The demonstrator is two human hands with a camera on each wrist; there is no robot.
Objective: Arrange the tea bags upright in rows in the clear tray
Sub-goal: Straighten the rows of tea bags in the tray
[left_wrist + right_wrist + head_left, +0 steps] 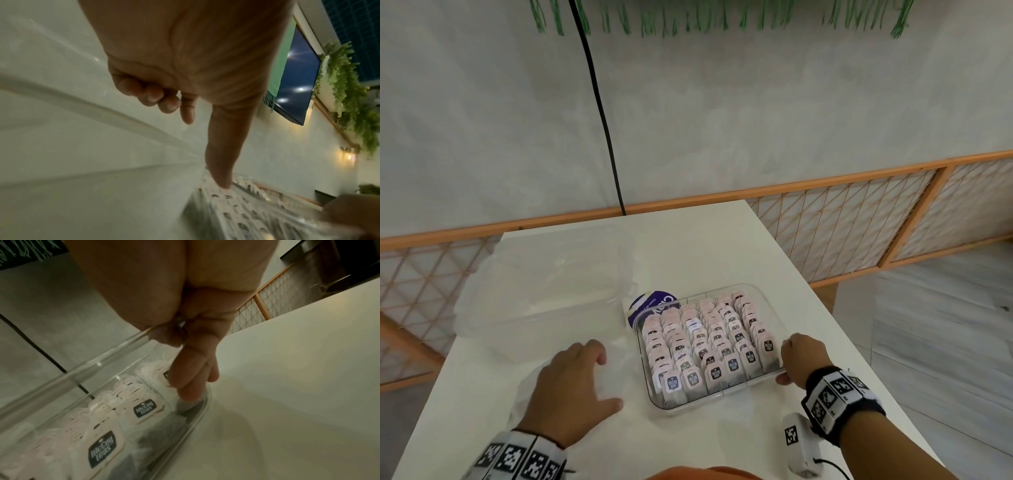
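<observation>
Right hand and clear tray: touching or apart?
Touching. The right wrist view shows the right hand pinching the clear tray rim, fingers down its wall; the head view agrees.

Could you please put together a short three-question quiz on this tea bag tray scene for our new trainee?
1. True or false: the right hand grips the right rim of the clear tray.
2. What is the left hand doing? A) pinching a tea bag B) resting on clear plastic on the table C) lifting the tray
3. Fill in: the tea bags stand in the tray in ____.

Key: 1 true; 2 B; 3 rows.
</observation>
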